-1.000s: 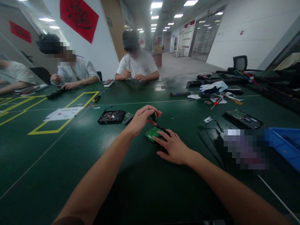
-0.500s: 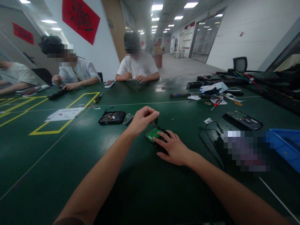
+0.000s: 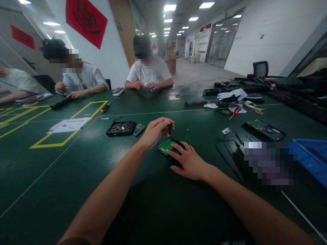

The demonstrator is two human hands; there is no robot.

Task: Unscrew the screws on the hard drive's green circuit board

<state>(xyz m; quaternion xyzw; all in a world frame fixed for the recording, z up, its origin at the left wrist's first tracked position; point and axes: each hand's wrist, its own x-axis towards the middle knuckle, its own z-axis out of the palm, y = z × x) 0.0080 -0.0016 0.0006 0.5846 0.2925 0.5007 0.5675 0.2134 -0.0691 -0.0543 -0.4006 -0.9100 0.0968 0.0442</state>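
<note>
Since the frame half a second ago, the fingers of the left hand (image 3: 155,132) are opening out a little around the small screwdriver (image 3: 169,127), and more of its yellow-and-black handle is showing. The right hand (image 3: 192,160) is staying in place.

The left grip is closing on the handle between thumb and fingertips, and is holding the small screwdriver upright above the far end of the hard drive (image 3: 163,147). Whether its tip is touching the drive is too hard to tell. The right grip is spreading open, its fingers lying across the drive's green board and black body and holding it against the worktop (image 3: 143,207). The drive is lying midway between the worktop's left and right sides, nearer the far edge than the near one.

Beyond the left wrist, a loose circuit board (image 3: 139,130) is lying just beside an open drive case (image 3: 121,128). Toward the right edge, another hard drive (image 3: 264,130) is resting flat, with a blue bin (image 3: 313,158) sitting nearer. Gloves (image 3: 233,95) and a red-handled screwdriver (image 3: 236,110) are lying toward the far right corner. Along the far edge, a person in a white T-shirt (image 3: 150,73) is working with both hands.
</note>
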